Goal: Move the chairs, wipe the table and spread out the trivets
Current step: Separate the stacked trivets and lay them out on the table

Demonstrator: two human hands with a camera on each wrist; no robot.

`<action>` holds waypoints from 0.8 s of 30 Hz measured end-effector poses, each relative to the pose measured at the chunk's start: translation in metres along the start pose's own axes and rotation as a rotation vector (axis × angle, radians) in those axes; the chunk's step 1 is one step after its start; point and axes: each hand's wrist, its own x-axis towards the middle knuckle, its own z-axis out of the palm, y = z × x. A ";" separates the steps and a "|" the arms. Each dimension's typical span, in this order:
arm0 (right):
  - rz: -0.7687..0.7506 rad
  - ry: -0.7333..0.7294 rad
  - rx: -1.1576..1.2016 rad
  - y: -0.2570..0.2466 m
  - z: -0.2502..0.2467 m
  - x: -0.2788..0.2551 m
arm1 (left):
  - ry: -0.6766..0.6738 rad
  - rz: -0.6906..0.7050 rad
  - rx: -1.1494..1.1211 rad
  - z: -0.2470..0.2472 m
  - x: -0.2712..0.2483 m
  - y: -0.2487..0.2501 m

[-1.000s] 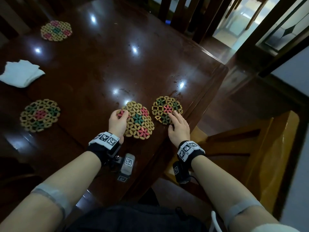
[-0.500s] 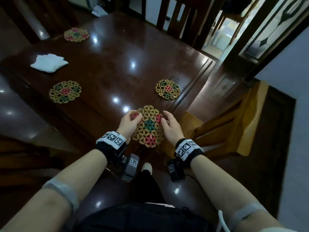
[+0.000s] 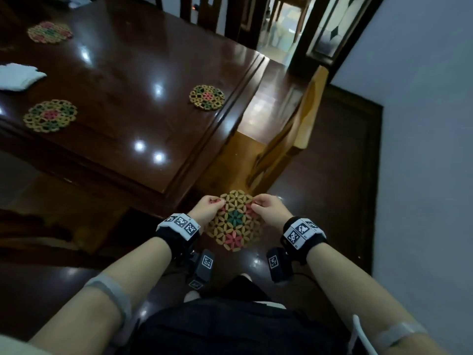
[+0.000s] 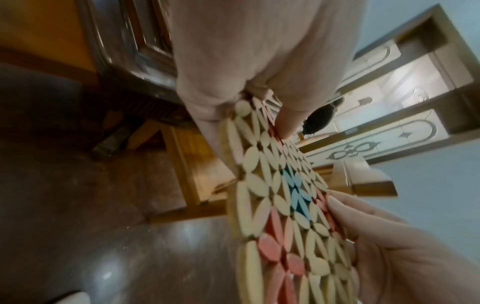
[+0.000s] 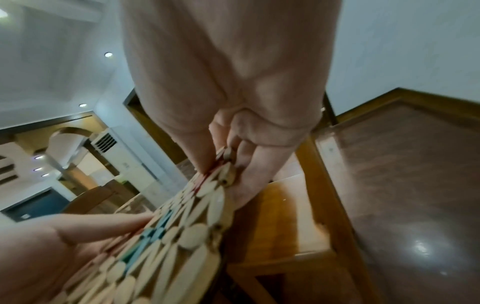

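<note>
Off the near corner of the surface (image 3: 143, 73), above the floor, both hands pinch one trivet (image 3: 234, 221): the left hand (image 3: 206, 210) clamps its left edge, the right hand (image 3: 268, 210) its right edge, thumbs on top and fingers (image 5: 249, 164) beneath. Beyond it a wooden chair (image 3: 289, 139) stands beside the surface's right edge. On the surface lie three more trivets: one (image 3: 206, 97) near that edge, another (image 3: 50, 119) at the left, the farthest (image 3: 50, 32) beyond a white cloth (image 3: 18, 76).

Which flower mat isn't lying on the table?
The trivet with the green middle flower. Both hands, left hand and right hand, hold it off the table; the other three lie flat on it.
</note>
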 end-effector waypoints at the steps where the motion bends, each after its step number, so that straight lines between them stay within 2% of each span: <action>1: 0.026 0.007 -0.006 0.013 -0.009 -0.005 | -0.047 -0.041 0.014 0.015 -0.003 -0.002; 4: 0.109 0.061 -0.039 0.052 -0.037 -0.015 | -0.173 -0.156 0.065 0.061 -0.014 -0.005; 8: 0.133 0.189 -0.019 0.097 -0.081 -0.023 | -0.277 -0.137 0.109 0.128 -0.008 0.006; 11: 0.149 0.254 0.071 0.131 -0.125 -0.022 | -0.255 -0.065 0.150 0.183 0.008 0.031; 19: 0.159 0.405 0.285 0.229 -0.284 -0.011 | -0.087 0.078 0.106 0.353 0.088 0.069; 24: 0.166 0.429 0.440 0.264 -0.356 0.016 | -0.064 0.130 0.086 0.423 0.125 0.096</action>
